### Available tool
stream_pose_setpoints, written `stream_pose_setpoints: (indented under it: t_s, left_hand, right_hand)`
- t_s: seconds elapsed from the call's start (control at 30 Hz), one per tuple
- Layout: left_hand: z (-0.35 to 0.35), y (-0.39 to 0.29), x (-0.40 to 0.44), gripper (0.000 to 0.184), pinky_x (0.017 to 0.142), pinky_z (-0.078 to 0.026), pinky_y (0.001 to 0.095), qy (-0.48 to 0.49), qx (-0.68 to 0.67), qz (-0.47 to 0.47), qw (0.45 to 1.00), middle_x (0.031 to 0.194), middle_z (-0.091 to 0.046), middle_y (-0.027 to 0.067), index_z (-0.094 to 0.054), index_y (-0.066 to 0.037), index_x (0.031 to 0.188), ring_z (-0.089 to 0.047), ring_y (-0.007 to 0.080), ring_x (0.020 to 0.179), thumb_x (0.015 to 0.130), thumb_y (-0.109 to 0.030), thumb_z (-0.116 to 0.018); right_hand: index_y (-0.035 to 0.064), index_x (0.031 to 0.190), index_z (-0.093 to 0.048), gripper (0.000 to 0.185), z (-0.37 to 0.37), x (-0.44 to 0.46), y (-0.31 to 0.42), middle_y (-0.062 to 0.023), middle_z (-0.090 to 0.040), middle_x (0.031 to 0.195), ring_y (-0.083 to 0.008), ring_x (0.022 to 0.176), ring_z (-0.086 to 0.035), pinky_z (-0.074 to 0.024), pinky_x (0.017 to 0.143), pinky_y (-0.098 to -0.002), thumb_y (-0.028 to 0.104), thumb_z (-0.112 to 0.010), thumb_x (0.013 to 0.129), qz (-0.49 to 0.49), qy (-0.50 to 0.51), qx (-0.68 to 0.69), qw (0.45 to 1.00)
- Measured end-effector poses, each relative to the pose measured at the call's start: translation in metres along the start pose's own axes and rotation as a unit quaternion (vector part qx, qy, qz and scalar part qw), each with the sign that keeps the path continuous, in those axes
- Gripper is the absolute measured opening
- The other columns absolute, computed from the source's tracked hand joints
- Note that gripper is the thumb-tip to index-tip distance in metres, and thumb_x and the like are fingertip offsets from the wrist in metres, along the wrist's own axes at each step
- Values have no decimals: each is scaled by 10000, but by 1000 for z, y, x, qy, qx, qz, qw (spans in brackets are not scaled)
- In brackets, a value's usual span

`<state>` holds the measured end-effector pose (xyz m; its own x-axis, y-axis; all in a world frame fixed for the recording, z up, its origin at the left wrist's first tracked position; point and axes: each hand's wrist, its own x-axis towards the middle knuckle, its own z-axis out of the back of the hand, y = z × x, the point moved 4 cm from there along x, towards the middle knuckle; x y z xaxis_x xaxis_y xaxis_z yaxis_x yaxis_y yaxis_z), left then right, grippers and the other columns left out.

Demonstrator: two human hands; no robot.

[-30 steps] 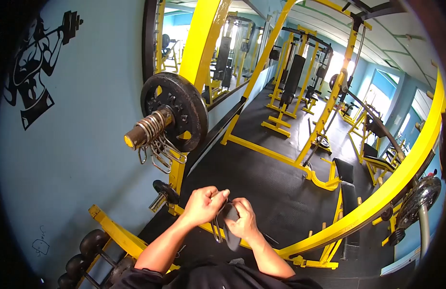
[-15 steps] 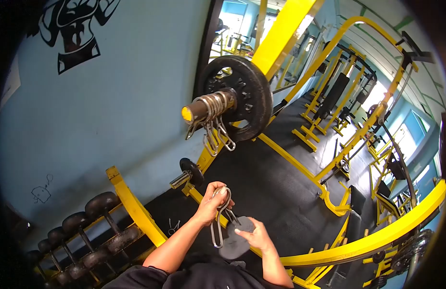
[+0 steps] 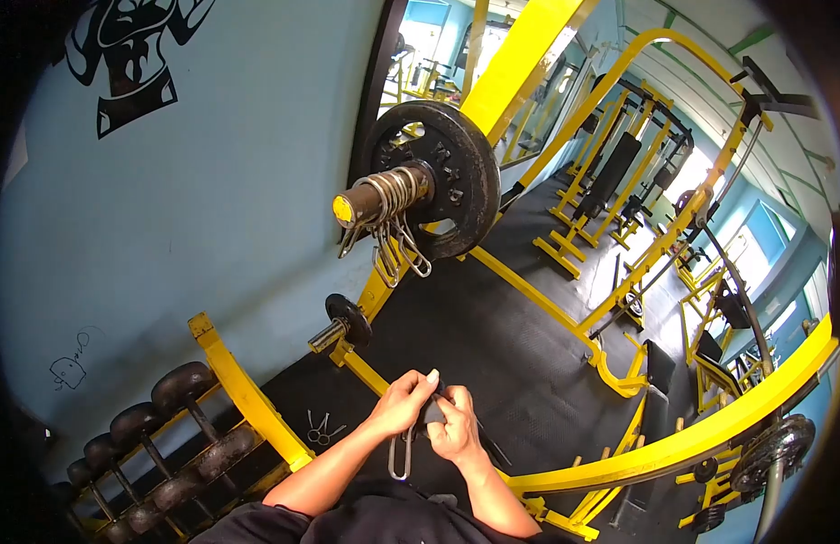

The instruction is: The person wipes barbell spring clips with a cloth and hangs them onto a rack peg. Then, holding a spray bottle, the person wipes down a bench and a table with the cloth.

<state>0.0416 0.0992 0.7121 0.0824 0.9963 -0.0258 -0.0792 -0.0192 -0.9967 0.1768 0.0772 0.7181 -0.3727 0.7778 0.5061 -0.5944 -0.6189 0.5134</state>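
My left hand (image 3: pixel 403 403) is closed on a metal spring clip (image 3: pixel 400 458), whose looped end hangs below the fingers. Touching it on the right, my right hand (image 3: pixel 454 424) pinches a dark grey pad (image 3: pixel 432 415), mostly covered by the fingers. Above both hands, a black weight plate (image 3: pixel 456 181) sits on a metal peg (image 3: pixel 356 205) with several spring clips (image 3: pixel 397 245) hanging round it. Another clip (image 3: pixel 323 430) lies on the floor to the left of my hands.
A rack of dumbbells (image 3: pixel 182 385) with a yellow frame (image 3: pixel 247 390) stands at lower left. A smaller plate (image 3: pixel 349 319) is on a low peg. A curved yellow bar (image 3: pixel 692 449) crosses the lower right. Gym machines stand farther back.
The view has swung left over the last second. Half a second ago my hands were farther apart with the round pad exposed; now they are together and cover most of it.
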Motion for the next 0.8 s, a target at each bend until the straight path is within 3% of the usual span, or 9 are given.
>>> stream_pose_setpoints:
  t_s: [0.1, 0.2, 0.3, 0.37, 0.43, 0.53, 0.6, 0.67, 0.8]
  left_hand:
    - [-6, -4, -3, 502, 662, -451, 315, -6, 13, -8, 1000, 747, -599, 88, -602, -33, 910, -562, 156, 720, 916, -521, -484]
    - [-12, 4, -4, 452, 658, -455, 321, -29, 33, -83, 996, 742, -609, 98, -615, -48, 932, -573, 158, 721, 915, -486, -504]
    - [-13, -11, 0, 425, 601, -427, 287, 9, -18, -112, 993, 688, -589, 58, -607, -23, 869, -531, 109, 659, 919, -438, -527]
    - [-12, -2, 4, 467, 558, -405, 270, 10, -42, -75, 996, 640, -555, 27, -582, -13, 807, -497, 92, 609, 943, -449, -483]
    - [-16, 4, 5, 532, 556, -426, 281, 66, -168, 11, 983, 627, -522, 24, -535, -21, 775, -517, 105, 603, 950, -514, -441]
    - [-23, -17, -3, 505, 630, -404, 248, 116, -101, 30, 988, 731, -466, -7, -539, -21, 936, -433, 79, 662, 970, -505, -399]
    - [-36, -9, 2, 578, 670, -474, 279, 129, -66, 14, 989, 869, -508, 61, -412, -27, 1062, -538, 125, 747, 927, -589, -429]
    - [-43, 6, 7, 642, 705, -497, 307, 228, -167, 148, 948, 918, -511, 98, -345, -23, 1132, -565, 150, 839, 895, -604, -484]
    - [-28, 6, -5, 723, 779, -503, 353, 352, -219, 143, 899, 990, -530, 97, -276, -43, 1302, -589, 183, 900, 852, -476, -641]
  right_hand:
    - [-6, 1021, -620, 315, -5, -2, -4, -99, -587, 877, -227, 813, -565, -471, 731, -354, 88, -502, 744, -186, 43, 223, 956]
    - [9, 995, -613, 227, 1, -6, 3, -17, -615, 905, -102, 823, -557, -446, 713, -256, 64, -526, 793, -323, 50, 606, 725]
    - [-22, 1026, -594, 266, 15, -10, 25, -100, -602, 845, -216, 811, -572, -461, 747, -334, 80, -541, 786, -155, 29, 320, 934]
    - [-26, 1011, -601, 303, 27, -17, 15, -171, -566, 802, -327, 767, -582, -477, 708, -367, 99, -579, 736, -60, 34, 113, 991]
    - [-16, 976, -623, 274, 36, -23, -12, -182, -603, 844, -313, 796, -623, -499, 688, -379, 62, -572, 719, -114, -12, 9, 993]
    - [0, 1133, -589, 412, 41, -14, -19, -117, -631, 1048, -239, 944, -627, -489, 822, -338, -15, -554, 723, -219, -105, 388, 889]
    - [39, 1219, -558, 511, 33, 2, -4, -96, -613, 1060, -233, 926, -616, -476, 821, -321, -7, -602, 712, -90, -30, 239, 966]
    - [4, 1120, -573, 419, 27, 9, -14, -58, -606, 1000, -161, 836, -612, -507, 733, -292, -93, -568, 712, -130, 18, 212, 968]
    - [17, 837, -587, 211, 15, 7, -40, -14, -583, 767, -95, 720, -559, -471, 638, -252, -127, -494, 714, -249, -128, 298, 912]
